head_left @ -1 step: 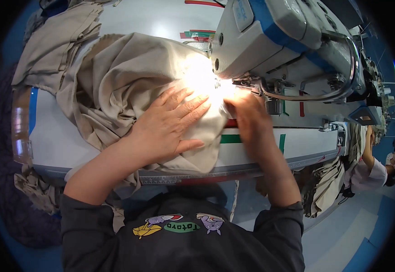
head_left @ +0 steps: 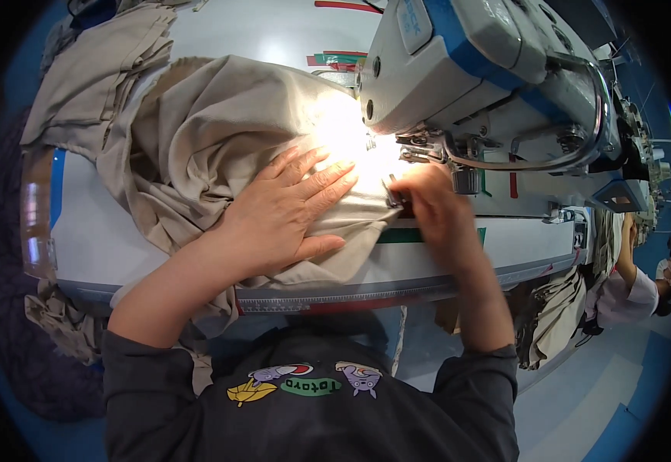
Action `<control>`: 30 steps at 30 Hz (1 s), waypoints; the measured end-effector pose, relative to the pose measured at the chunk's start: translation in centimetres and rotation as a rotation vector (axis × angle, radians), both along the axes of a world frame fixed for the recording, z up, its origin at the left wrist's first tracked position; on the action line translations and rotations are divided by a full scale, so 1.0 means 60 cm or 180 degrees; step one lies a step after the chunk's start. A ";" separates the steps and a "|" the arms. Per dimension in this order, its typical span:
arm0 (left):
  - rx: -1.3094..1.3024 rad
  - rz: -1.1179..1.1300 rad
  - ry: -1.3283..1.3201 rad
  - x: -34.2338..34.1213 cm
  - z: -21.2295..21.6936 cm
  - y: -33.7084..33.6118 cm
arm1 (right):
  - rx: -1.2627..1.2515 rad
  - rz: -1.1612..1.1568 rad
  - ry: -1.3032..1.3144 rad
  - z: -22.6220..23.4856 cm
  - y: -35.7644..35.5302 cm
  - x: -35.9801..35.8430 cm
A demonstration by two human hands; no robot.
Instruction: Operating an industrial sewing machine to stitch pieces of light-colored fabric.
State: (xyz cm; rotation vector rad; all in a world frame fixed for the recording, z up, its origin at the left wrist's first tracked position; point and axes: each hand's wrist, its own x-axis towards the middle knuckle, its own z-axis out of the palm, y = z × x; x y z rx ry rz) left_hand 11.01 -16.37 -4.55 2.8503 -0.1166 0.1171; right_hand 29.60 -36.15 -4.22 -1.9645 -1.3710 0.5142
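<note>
A beige fabric piece (head_left: pixel 220 115) lies bunched over the sewing table, its right part smooth and brightly lit beside the sewing machine (head_left: pixel 443 69). My left hand (head_left: pixel 281 208) rests flat on this cloth, fingers spread, holding nothing. Just below the presser foot (head_left: pixel 421 146), my right hand (head_left: pixel 439 204) is closed, slightly blurred by motion. A small metal tool (head_left: pixel 392 192) shows at its fingertips, against the fabric's right edge; its exact kind is unclear. Glare hides the cloth nearest the needle.
Stacked beige fabric pieces (head_left: pixel 104 77) lie at the far left. A measuring tape (head_left: pixel 335 296) runs along the table's front edge. Coloured tape strips (head_left: pixel 339 58) mark the tabletop. More beige cloth (head_left: pixel 555 316) hangs at right, near another person (head_left: pixel 624 292).
My right hand has drawn slightly back from the presser foot, and the metal tool now shows at its fingertips. The fabric's right edge has shifted and creased. My left hand stays in place.
</note>
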 end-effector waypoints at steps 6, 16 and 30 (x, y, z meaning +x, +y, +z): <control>0.0285 0.0027 0.0055 -0.004 -0.003 -0.010 | 0.0351 0.0316 -0.1543 0.011 -0.011 -0.018; 0.0526 0.0007 0.0322 -0.032 -0.008 0.035 | 0.0266 0.0504 -0.0523 -0.003 -0.022 0.028; -0.0406 -0.0294 -0.0631 0.024 -0.013 -0.001 | 0.1688 0.0959 -0.1857 -0.023 -0.024 -0.114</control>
